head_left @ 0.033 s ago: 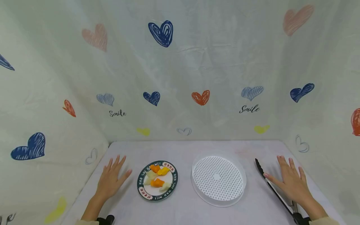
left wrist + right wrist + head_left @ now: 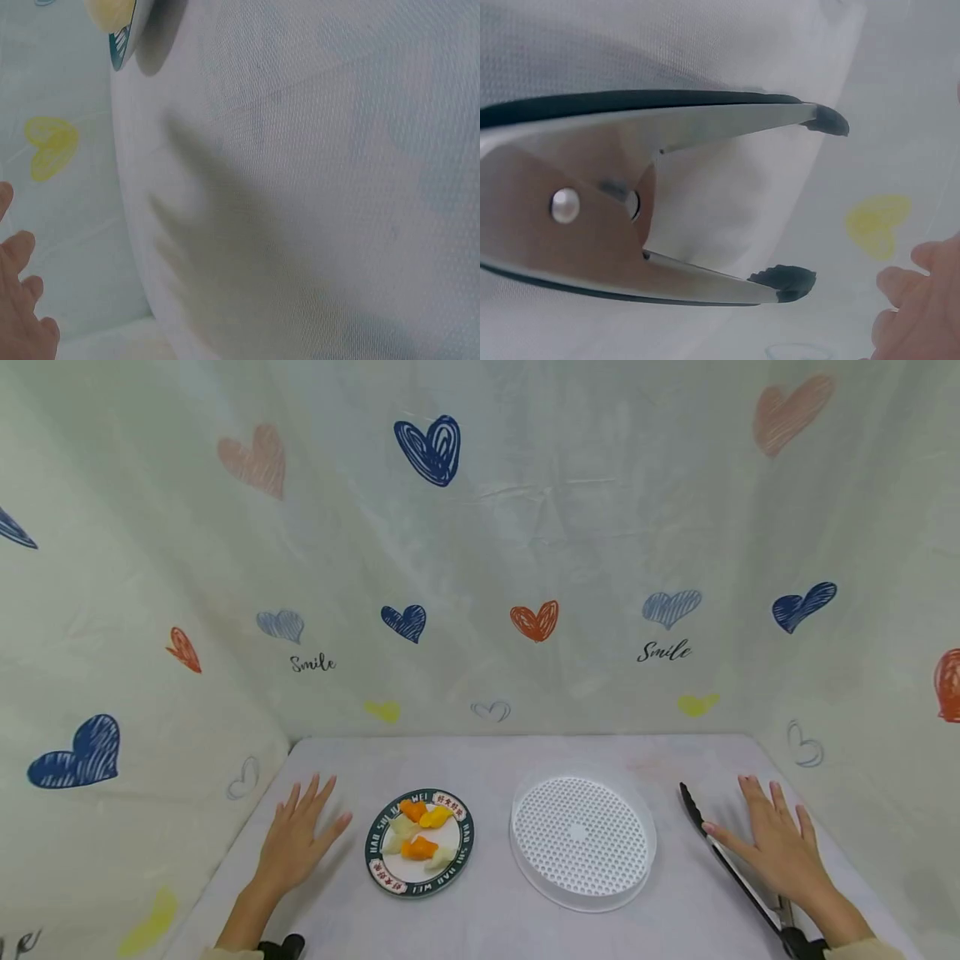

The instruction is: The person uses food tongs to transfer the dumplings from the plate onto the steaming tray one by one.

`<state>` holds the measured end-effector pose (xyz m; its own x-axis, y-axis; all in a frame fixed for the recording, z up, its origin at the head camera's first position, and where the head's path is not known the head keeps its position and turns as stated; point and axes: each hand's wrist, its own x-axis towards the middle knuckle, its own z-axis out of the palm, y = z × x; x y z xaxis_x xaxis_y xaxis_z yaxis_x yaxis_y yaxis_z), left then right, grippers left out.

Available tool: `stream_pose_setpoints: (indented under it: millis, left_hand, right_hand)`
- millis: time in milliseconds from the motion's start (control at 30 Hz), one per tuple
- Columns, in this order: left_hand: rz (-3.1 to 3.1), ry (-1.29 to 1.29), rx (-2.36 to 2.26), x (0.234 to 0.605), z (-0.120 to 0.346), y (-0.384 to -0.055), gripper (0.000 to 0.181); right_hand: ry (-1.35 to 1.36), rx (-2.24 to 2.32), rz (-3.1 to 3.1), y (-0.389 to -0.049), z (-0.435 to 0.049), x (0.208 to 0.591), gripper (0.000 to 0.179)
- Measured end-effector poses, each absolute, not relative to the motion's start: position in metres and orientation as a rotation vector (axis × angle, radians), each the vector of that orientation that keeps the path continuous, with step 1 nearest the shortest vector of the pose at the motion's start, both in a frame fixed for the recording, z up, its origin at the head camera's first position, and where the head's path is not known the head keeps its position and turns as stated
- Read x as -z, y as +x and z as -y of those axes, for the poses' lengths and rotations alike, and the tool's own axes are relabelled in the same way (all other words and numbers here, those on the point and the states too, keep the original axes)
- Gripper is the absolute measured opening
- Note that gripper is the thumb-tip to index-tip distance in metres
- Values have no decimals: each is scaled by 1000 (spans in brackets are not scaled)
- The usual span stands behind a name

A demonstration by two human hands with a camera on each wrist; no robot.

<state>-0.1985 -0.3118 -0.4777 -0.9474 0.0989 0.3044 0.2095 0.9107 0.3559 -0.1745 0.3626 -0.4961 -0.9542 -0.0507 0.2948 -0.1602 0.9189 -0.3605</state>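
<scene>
My left hand (image 2: 292, 839) is held over the left side of the table with its fingers spread, and its shadow falls on the cloth. To its right is a round plate with a dark green lettered rim (image 2: 467, 839). Small orange, yellow and pale green food pieces (image 2: 420, 847) lie on that plate. On the right side my right hand (image 2: 783, 852) is spread in the same way, holding nothing. Beside and partly beneath it lie metal tongs (image 2: 562, 247) with black tips, their arms apart in the right wrist view.
Between the plate and the tongs sits a round white perforated tray (image 2: 581, 835) with a clear rim. A white cloth (image 2: 510, 935) covers the table. Pale curtains (image 2: 480, 543) printed with hearts surround the table at the back and sides.
</scene>
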Motion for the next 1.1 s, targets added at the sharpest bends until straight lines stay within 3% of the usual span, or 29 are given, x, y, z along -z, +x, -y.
stream_pose_setpoints:
  millis: [367,867,1100]
  left_hand:
    - [2813,-237,638,480,310,-197,74]
    - [2824,-162,1310,483,303,-197,68]
    - [2844,-85,1461,487,297,-196,73]
  right_hand:
    - [184,-561,2800,-174,-364,493,100]
    - [66,-619,2836,-177,-379,486,104]
    - [-5,-680,2865,-174,-386,492,109]
